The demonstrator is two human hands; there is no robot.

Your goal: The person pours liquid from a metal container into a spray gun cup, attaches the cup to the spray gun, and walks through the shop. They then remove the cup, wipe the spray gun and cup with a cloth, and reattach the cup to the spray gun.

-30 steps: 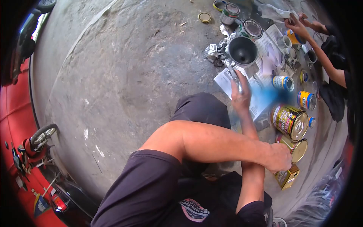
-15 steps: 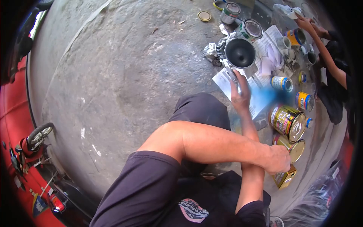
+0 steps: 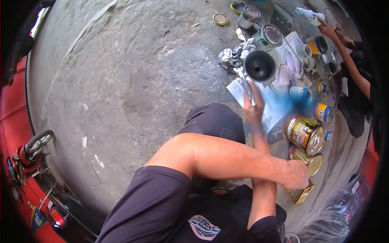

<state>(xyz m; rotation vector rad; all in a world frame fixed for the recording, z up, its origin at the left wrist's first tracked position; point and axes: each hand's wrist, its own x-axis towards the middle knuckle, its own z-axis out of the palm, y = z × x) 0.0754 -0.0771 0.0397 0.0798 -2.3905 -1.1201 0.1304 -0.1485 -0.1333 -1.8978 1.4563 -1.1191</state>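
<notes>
My right hand [image 3: 253, 109] is wrapped round the handle of a spray gun [image 3: 248, 91], whose dark round cup [image 3: 260, 67] is open toward me. Printed sheets of paper [image 3: 236, 90] lie beneath and beside the gun. My left forearm crosses over the right one. At its end my left hand [image 3: 298, 175] is closed beside a gold can [image 3: 315, 164] and above a gold rectangular tin [image 3: 303, 194]; its fingertips are hidden. A large paint can [image 3: 306, 135] lies tilted just above them. A blurred blue patch covers part of the papers.
Green-labelled cans [image 3: 249, 17], crumpled cloth [image 3: 227, 58] and a loose lid [image 3: 220, 19] are at the top. Smaller blue-and-yellow cans [image 3: 324, 113] stand right. Another person's hands [image 3: 329, 30] hold white material at upper right. Clear plastic [image 3: 336, 212] lies lower right; a bicycle wheel [image 3: 38, 144] is left.
The spray gun and my right hand have come slightly lower in view, the cup now farther from the green-labelled can. My left hand keeps its closed shape beside the gold can. The whole view has shifted slightly.
</notes>
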